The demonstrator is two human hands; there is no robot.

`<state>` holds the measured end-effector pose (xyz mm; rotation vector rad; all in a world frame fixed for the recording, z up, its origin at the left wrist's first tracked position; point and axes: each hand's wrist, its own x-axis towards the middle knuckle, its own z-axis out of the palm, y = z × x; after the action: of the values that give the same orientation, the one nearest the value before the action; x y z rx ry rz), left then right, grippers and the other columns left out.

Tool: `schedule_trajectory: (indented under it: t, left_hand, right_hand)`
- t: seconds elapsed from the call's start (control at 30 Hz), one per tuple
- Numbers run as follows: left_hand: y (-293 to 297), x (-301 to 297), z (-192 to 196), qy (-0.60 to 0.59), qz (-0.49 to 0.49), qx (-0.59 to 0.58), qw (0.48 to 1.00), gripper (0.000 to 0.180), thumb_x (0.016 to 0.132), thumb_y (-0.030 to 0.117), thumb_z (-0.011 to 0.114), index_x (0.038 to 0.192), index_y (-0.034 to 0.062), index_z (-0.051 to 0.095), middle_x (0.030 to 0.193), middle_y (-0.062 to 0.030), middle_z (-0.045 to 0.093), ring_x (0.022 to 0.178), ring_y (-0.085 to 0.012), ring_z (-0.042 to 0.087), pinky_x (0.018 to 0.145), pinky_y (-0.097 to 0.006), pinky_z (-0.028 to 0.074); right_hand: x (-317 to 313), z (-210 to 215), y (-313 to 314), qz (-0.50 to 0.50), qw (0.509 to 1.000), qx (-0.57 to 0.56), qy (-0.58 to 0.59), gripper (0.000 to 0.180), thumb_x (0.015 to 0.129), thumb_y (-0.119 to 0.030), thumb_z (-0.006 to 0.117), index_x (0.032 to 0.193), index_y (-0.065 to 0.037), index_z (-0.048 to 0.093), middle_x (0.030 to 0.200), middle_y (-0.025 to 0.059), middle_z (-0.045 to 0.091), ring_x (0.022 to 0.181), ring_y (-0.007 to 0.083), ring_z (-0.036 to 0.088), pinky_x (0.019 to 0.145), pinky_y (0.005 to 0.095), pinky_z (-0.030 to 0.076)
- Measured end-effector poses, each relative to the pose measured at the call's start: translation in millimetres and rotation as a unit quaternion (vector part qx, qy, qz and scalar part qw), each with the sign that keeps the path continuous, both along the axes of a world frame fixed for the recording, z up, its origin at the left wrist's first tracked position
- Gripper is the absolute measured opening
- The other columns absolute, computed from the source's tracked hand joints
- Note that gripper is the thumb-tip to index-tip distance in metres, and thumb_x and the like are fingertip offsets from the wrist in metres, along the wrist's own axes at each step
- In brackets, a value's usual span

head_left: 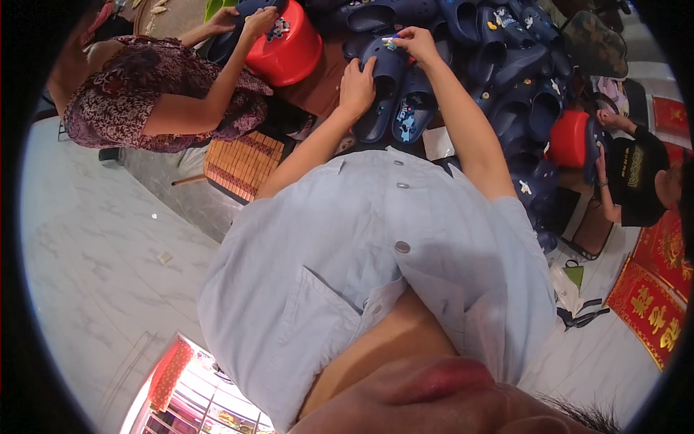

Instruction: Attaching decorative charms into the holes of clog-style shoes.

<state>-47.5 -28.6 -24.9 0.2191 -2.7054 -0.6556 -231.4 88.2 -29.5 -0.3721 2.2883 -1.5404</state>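
A navy blue clog [381,119] lies in front of me, its toe pointing away. My left hand [357,90] grips its left side, fingers over the edge of the upper. At the holed toe, my right hand [418,45] pinches a small blue and white shoe charm [391,41] against the clog. Whether the charm's stem sits in a hole cannot be seen. Just to the right, beneath my right forearm, lies a second navy clog [415,108] with light blue charms on its upper.
A heap of navy clogs [510,65] spreads at the far right. To the left, a person in a patterned dress [159,108] handles a clog over a red basin [289,50]. Another person [640,170] works at a second red basin [569,137]. A slatted seat [242,163] stands left.
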Motion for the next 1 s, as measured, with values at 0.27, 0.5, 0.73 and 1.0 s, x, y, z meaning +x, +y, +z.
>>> schedule_trajectory:
  t: [0.27, 0.5, 0.73, 1.0]
  left_hand:
    - [-2, 4, -2, 0.01, 0.031, 0.02, 0.999, 0.056, 0.074, -0.001, 0.058, 0.128, 0.0116, 0.051, 0.122, -0.0241, 0.049, 0.109, -0.0385, 0.052, 0.091, -0.044, 0.045]
    - [0, 2, 1, 0.021, 0.028, 0.011, 0.999, 0.052, 0.074, 0.001, 0.057, 0.125, 0.0113, 0.052, 0.12, -0.0226, 0.049, 0.108, -0.0371, 0.052, 0.086, -0.044, 0.045]
    - [1, 1, 2, 0.005, 0.032, 0.021, 0.999, 0.056, 0.073, -0.001, 0.058, 0.127, 0.013, 0.052, 0.121, -0.0226, 0.049, 0.109, -0.0379, 0.052, 0.091, -0.044, 0.045]
    - [1, 1, 3, 0.004, 0.036, 0.017, 0.999, 0.055, 0.072, -0.002, 0.059, 0.125, 0.0119, 0.053, 0.12, -0.0227, 0.049, 0.108, -0.038, 0.053, 0.089, -0.043, 0.046]
  right_hand:
    - [2, 7, -20, 0.021, 0.989, 0.138, 0.056, 0.031, 0.066, -0.016, 0.081, 0.092, -0.005, 0.069, 0.08, 0.0064, 0.068, 0.074, 0.0169, 0.064, 0.07, 0.0295, 0.049]
    - [4, 4, -16, 0.013, 0.952, 0.212, 0.218, 0.041, 0.066, -0.023, 0.081, 0.103, -0.009, 0.068, 0.104, 0.0143, 0.067, 0.098, 0.0274, 0.063, 0.085, 0.0367, 0.048]
    - [-2, -5, -20, 0.026, 0.97, 0.193, 0.146, 0.047, 0.067, -0.021, 0.081, 0.11, -0.011, 0.066, 0.111, 0.015, 0.065, 0.107, 0.0294, 0.06, 0.091, 0.0365, 0.046]
    - [-4, -1, -28, 0.02, 0.966, 0.232, 0.115, 0.046, 0.066, -0.017, 0.081, 0.108, -0.011, 0.066, 0.11, 0.0124, 0.065, 0.105, 0.0275, 0.061, 0.091, 0.0361, 0.047]
